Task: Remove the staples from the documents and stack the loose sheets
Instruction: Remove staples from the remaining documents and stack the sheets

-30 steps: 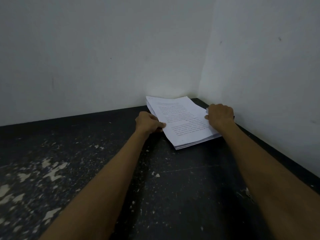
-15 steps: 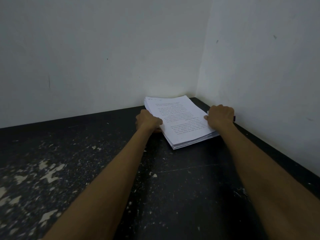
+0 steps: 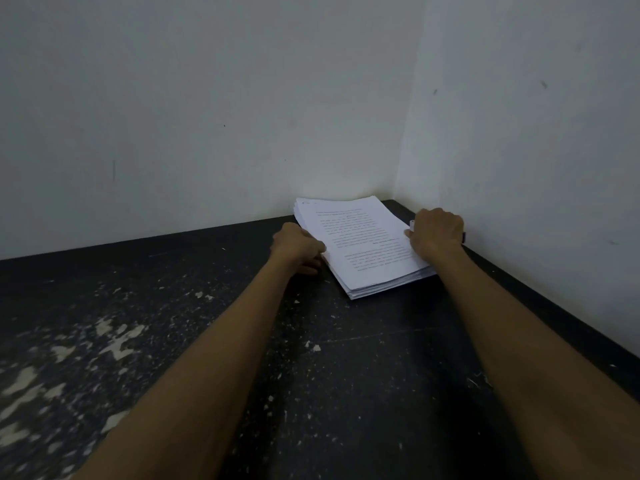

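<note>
The fingers [image 3: 317,244] of the left hand [image 3: 298,249] are curled in at the left edge of the stack of sheets [image 3: 360,244]. Their tips lie on the top page and the thumb is tucked low against the side, so the hand is gripping that edge. The knuckles hide how deep the hold goes. Across the pile, the fingers [image 3: 415,239] of the right hand [image 3: 438,232] are clenched round a slim object [image 3: 412,225]. Only a white tip shows on the left of the fist and a dark nub on the right; the fist hides the rest, and I cannot tell what it is. That fist rests on the right edge of the stack and hides it.

The stack is thick, white and rectangular, lying flat and skewed in the far right corner of the tabletop [image 3: 346,375]. Its far end is close to the back wall, and its near edges are slightly stepped where sheets do not line up. The top page carries blocks of dark print, too blurred to read, and a tiny mark at its far left corner that I cannot make out.

Both bare forearms run back to the near edge and are cut off there. The tabletop is matt black, speckled, with pale worn patches on the near left. The walls [image 3: 207,116] are plain, dull white, scuffed with a few small dark marks.
</note>
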